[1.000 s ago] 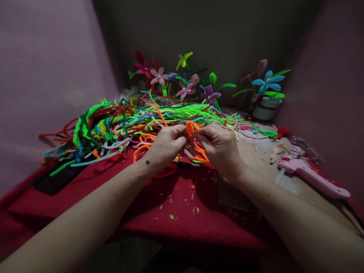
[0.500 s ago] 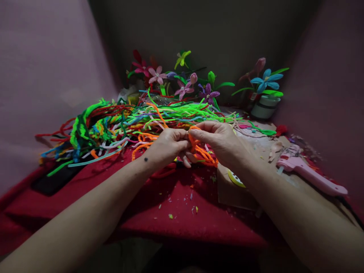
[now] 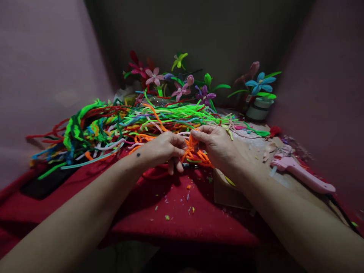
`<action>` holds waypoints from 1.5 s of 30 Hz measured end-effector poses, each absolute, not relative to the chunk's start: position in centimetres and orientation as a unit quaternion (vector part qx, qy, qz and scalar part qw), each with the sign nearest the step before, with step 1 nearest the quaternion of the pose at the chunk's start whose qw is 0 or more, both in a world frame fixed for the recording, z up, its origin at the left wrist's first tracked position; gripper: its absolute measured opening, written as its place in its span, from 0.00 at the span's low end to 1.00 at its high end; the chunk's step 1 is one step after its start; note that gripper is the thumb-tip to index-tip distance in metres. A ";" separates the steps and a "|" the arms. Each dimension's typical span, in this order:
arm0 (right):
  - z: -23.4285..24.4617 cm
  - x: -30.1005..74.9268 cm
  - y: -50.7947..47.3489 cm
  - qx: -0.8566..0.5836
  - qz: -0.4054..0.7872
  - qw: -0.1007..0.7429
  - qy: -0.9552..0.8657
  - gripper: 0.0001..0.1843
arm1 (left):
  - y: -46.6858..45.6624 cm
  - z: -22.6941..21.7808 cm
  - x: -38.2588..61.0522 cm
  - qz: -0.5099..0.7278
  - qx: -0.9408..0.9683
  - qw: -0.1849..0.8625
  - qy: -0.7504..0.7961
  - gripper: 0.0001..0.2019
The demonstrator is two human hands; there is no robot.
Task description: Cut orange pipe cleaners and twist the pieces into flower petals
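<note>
My left hand (image 3: 161, 148) and my right hand (image 3: 216, 144) meet over a red cloth (image 3: 182, 212), both pinching a bent orange pipe cleaner (image 3: 192, 148). Its loops hang between my fingertips and trail down to the cloth by my right palm. Just behind my hands lies a wide heap of pipe cleaners (image 3: 125, 121) in green, orange, red, blue and white.
Finished pipe-cleaner flowers (image 3: 182, 81) stand at the back, and a blue flower in a white pot (image 3: 258, 108) at the back right. A pink glue gun (image 3: 298, 174) lies on the right. A brown card (image 3: 227, 191) sits under my right wrist. Small scraps dot the cloth.
Both hands have lowered towards the cloth with the orange pipe cleaner. The raised loop seen earlier is now pressed down between my fingers. The view shifted slightly.
</note>
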State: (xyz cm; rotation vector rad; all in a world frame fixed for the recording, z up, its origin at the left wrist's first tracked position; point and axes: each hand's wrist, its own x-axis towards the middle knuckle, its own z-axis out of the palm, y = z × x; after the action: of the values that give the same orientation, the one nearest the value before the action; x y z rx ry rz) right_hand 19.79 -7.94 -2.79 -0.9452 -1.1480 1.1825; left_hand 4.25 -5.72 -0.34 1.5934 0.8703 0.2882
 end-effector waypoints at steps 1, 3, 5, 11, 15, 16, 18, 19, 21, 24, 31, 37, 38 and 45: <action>-2.8 19.7 -8.0 -0.405 0.512 0.585 -0.481 0.11 | -5.8 -0.3 4.2 0.116 0.704 0.593 0.374 0.01; -2.8 19.6 -8.1 -0.413 0.506 0.592 -0.472 0.11 | -5.8 -0.2 4.2 0.113 0.737 0.553 0.372 0.02; -2.8 19.5 -8.1 -0.425 0.496 0.595 -0.468 0.11 | -5.7 -0.3 4.1 0.128 0.775 0.491 0.376 0.04; -3.0 19.4 -8.2 -0.401 0.533 0.607 -0.431 0.10 | -5.6 0.0 4.0 0.131 0.841 0.377 0.364 0.06; -2.8 19.4 -8.3 -0.409 0.547 0.609 -0.403 0.10 | -5.8 0.2 4.1 0.125 0.870 0.320 0.352 0.06; -2.6 19.5 -8.4 -0.411 0.544 0.611 -0.402 0.10 | -5.8 0.3 4.1 0.125 0.875 0.311 0.349 0.06; -2.4 19.5 -8.6 -0.413 0.534 0.614 -0.410 0.10 | -5.9 0.3 4.2 0.127 0.879 0.305 0.345 0.06; -2.3 19.5 -8.6 -0.416 0.528 0.613 -0.415 0.10 | -6.0 0.3 4.2 0.127 0.877 0.310 0.345 0.06; -2.1 19.6 -8.7 -0.422 0.520 0.611 -0.423 0.10 | -6.0 0.3 4.1 0.127 0.863 0.341 0.351 0.06; -1.9 19.7 -8.8 -0.423 0.510 0.614 -0.429 0.11 | -5.8 0.1 4.0 0.148 0.810 0.430 0.370 0.02; -2.0 19.8 -8.7 -0.415 0.495 0.620 -0.446 0.12 | -5.7 -0.6 4.0 0.213 0.692 0.599 0.342 0.10; -2.3 19.7 -8.4 -0.404 0.497 0.612 -0.464 0.12 | -5.9 -0.6 4.4 0.265 0.695 0.562 0.362 0.11; -2.4 19.6 -8.4 -0.409 0.502 0.603 -0.465 0.13 | -5.9 -0.6 4.4 0.285 0.690 0.553 0.369 0.10; -2.7 19.1 -8.6 -0.463 0.463 0.583 -0.481 0.07 | -6.4 -0.7 5.2 0.348 0.661 0.532 0.398 0.07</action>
State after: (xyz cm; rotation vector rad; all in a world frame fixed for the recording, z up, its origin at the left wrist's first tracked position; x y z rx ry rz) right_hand 19.13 -8.65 -2.74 -1.0809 -1.1226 1.0800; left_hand 5.24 -6.37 -0.68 1.5773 0.9483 0.8293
